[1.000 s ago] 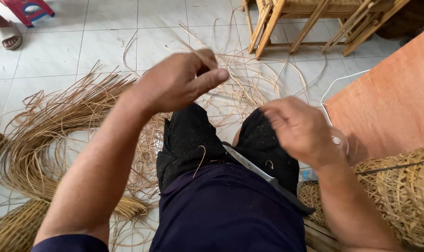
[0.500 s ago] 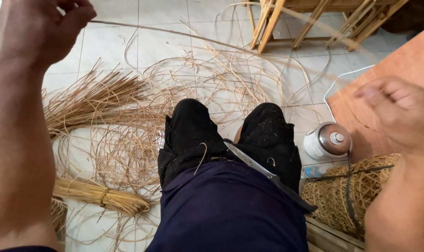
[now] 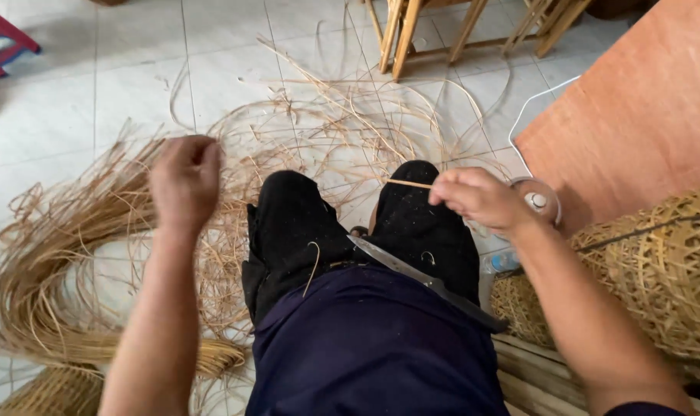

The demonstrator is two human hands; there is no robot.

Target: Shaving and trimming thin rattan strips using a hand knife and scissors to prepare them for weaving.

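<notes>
Here a thin cane strip (image 3: 408, 183) is being pinched at its end by the fingers of the right hand (image 3: 481, 202), just above the right knee (image 3: 411, 202) of the seated person. The left hand (image 3: 185, 179) is being held in a loose fist to the left of the knees, above the pile of loose strips (image 3: 80, 254) on the tiled floor (image 3: 134, 69); whether anything is being gripped in it cannot be told, since the fist is blurred and its fingers are turned away.

A long knife (image 3: 419, 276) is lying across the lap, behind the knees, its blade pointing towards the left thigh and touched by neither hand. Right of the knees, a woven basket (image 3: 658, 277) is resting beside an orange board (image 3: 643, 115), and a small round container (image 3: 536, 200) is sitting just beyond the right hand. Wooden frame legs (image 3: 400, 35) are standing well beyond the knees.

In judgement, the strip is best being kept taut and straight, with the pinch kept close to its tip so the thin cane is not being kinked. The forearms are best being kept clear of the knife edge on the lap.
</notes>
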